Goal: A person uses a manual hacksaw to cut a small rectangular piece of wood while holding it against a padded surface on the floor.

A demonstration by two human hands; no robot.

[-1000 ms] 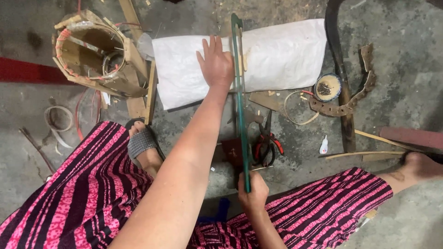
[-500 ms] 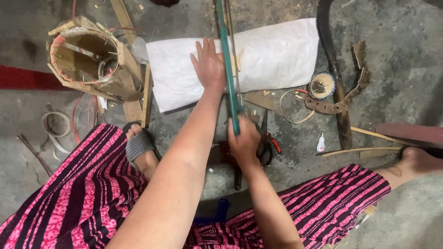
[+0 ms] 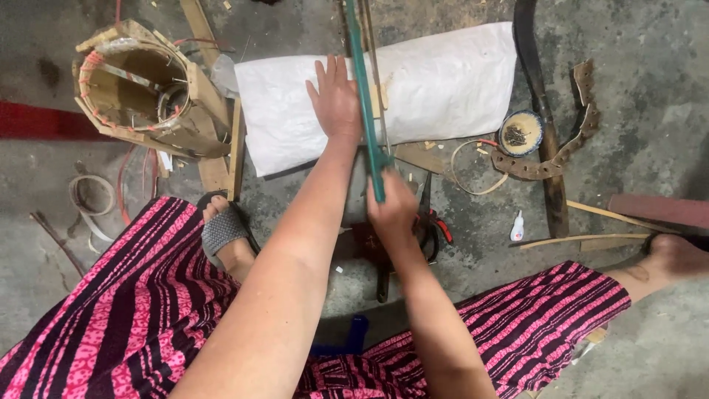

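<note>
My left hand (image 3: 336,100) lies spread flat on the white woven plastic sack (image 3: 443,77). My right hand (image 3: 391,210), just below the sack's near edge, is closed around the long green-framed saw (image 3: 363,89), which runs up across the sack beside my left hand.

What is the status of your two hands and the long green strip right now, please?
Left hand flat on white woven sack. Right hand gripping long green strip, thin wooden slat alongside. Red-handled pliers beside right hand.
</note>
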